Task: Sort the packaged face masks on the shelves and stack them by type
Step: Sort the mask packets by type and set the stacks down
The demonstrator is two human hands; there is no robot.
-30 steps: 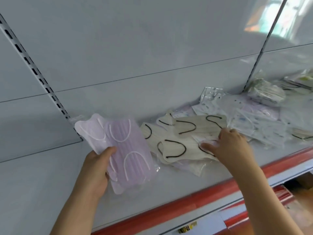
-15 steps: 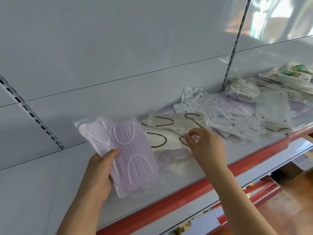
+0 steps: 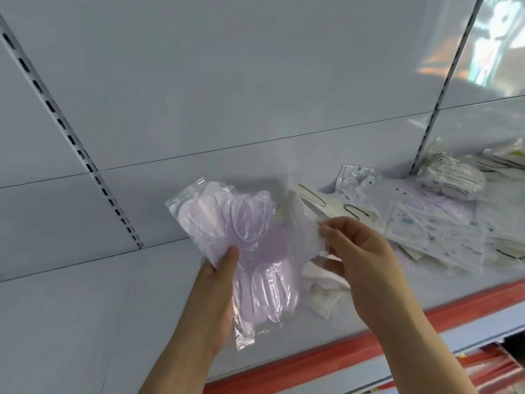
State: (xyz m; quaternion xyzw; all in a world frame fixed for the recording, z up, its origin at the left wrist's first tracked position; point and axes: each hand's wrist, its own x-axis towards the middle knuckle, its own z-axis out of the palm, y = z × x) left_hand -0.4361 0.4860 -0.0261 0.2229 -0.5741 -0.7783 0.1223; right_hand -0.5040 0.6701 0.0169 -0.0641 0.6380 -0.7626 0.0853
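Lilac mask packs [image 3: 250,251] gripped by left hand [image 3: 213,291] | right hand [image 3: 360,257] pinches clear pack [image 3: 304,234]

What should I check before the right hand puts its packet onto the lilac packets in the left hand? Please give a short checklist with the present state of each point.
1. Left hand holds the lilac packets firmly, thumb on top: ok.
2. Right hand pinches a pale packet by its edge: ok.
3. The pale packet is the same type as the lilac ones: cannot tell, it is blurred.
4. The pale packet is free of the cream masks with black loops behind it: cannot tell.
5. The held packets are lined up: not ok, they are fanned out.
6. The mixed pile on the shelf is sorted: not ok.
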